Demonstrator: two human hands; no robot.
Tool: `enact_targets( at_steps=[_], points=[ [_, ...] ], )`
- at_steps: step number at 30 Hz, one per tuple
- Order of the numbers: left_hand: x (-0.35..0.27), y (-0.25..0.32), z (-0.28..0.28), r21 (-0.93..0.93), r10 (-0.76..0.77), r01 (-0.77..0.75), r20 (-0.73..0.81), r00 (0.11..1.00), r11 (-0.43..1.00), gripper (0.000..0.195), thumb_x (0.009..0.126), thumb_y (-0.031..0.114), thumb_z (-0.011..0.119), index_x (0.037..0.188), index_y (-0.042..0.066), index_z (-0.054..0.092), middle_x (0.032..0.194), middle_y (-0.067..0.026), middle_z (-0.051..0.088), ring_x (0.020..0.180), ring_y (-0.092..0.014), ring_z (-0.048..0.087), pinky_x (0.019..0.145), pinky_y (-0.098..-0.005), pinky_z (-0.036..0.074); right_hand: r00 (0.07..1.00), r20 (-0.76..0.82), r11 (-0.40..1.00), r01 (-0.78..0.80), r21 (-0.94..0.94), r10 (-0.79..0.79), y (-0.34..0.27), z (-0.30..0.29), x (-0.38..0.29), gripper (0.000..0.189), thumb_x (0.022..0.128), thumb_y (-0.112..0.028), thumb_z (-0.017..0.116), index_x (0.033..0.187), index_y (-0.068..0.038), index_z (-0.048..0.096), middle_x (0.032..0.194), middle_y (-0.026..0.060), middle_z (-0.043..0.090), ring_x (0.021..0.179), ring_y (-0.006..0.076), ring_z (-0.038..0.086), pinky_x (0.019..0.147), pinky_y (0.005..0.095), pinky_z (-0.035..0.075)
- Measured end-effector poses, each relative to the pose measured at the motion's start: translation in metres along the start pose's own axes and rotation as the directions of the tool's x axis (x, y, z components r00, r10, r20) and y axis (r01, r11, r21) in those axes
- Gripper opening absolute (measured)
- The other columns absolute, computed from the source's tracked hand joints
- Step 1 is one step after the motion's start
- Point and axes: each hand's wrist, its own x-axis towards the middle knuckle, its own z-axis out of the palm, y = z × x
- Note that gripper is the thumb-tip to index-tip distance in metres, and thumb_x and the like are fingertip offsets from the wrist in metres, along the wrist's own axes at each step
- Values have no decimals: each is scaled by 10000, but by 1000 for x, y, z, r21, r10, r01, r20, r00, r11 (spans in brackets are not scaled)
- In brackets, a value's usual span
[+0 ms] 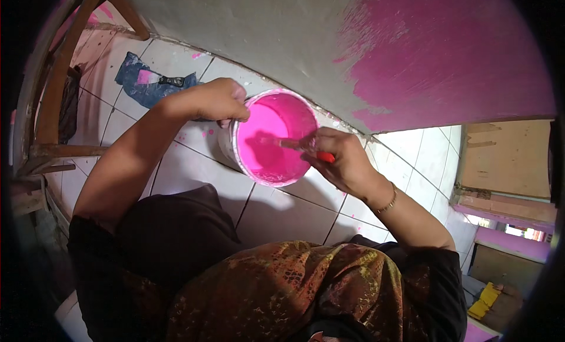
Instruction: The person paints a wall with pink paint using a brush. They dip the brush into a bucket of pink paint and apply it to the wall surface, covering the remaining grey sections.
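A white plastic bucket (226,143) of bright pink paint (265,121) stands on the tiled floor, tilted somewhat, with its mouth facing me. My left hand (227,101) grips the bucket's rim at its upper left. In my right hand (337,159), at the opposite side of the mouth, is a paintbrush (289,143) with some red at its handle. Its bristle end is over or in the paint; the bristles are blurred, so contact is hard to tell. Beyond my left forearm a putty knife (171,81) with a pink-smeared blade lies on a blue denim cloth (141,92).
A grey wall (273,37), partly coated pink (441,68), rises just behind the bucket. A wooden frame (50,108) stands at the left. Wooden panels (507,161) and a yellow object (484,300) are at the right. Pink drops spot the floor tiles (282,214).
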Motion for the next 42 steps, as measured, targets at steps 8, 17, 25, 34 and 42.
enact_targets(
  at_steps=[8, 17, 25, 34, 42],
  points=[
    [0, 21, 12, 59, 15, -16, 16, 1000, 998, 223, 739, 181, 671, 649, 20, 545, 581, -54, 581, 523, -131, 571, 475, -270, 428, 1000, 18, 998, -13, -60, 14, 31, 42, 13, 322, 730, 23, 606, 1030, -51, 698, 847, 155, 633, 802, 342, 619, 729, 413, 511],
    [-3, 36, 18, 112, 30, -34, 32, 999, 993, 242, 741, 218, 668, 681, 5, 568, 595, -72, 584, 533, -144, 561, 493, -296, 441, 993, 58, 994, -102, -51, 105, 40, 41, 8, 332, 746, 19, 626, 1058, -71, 691, 926, 163, 645, 849, 344, 622, 764, 405, 510],
    [6, 30, 21, 113, 49, -51, 24, 999, 992, 249, 734, 223, 675, 671, 10, 563, 598, -66, 580, 539, -137, 555, 494, -289, 432, 998, 2, 993, -68, -98, 69, 45, 58, 11, 314, 737, 20, 684, 1042, -52, 688, 926, 158, 652, 833, 336, 632, 745, 374, 516],
    [-1, 20, 15, 34, 31, -31, -5, 1000, 999, 246, 738, 214, 673, 661, 18, 545, 590, -61, 581, 547, -133, 575, 494, -280, 427, 940, -129, 875, -236, 424, 316, 23, 8, 3, 186, 817, -12, 681, 1002, 5, 685, 899, 116, 702, 780, 194, 673, 718, 281, 538],
    [-2, 5, 2, 42, -15, 17, -42, 999, 999, 230, 745, 189, 654, 658, 13, 535, 571, -63, 566, 514, -133, 557, 485, -287, 438, 691, 7, 313, -336, 888, 723, 38, -25, -26, 263, 874, -130, 676, 1056, 51, 617, 935, 150, 681, 775, 225, 692, 687, 302, 584]
  ],
)
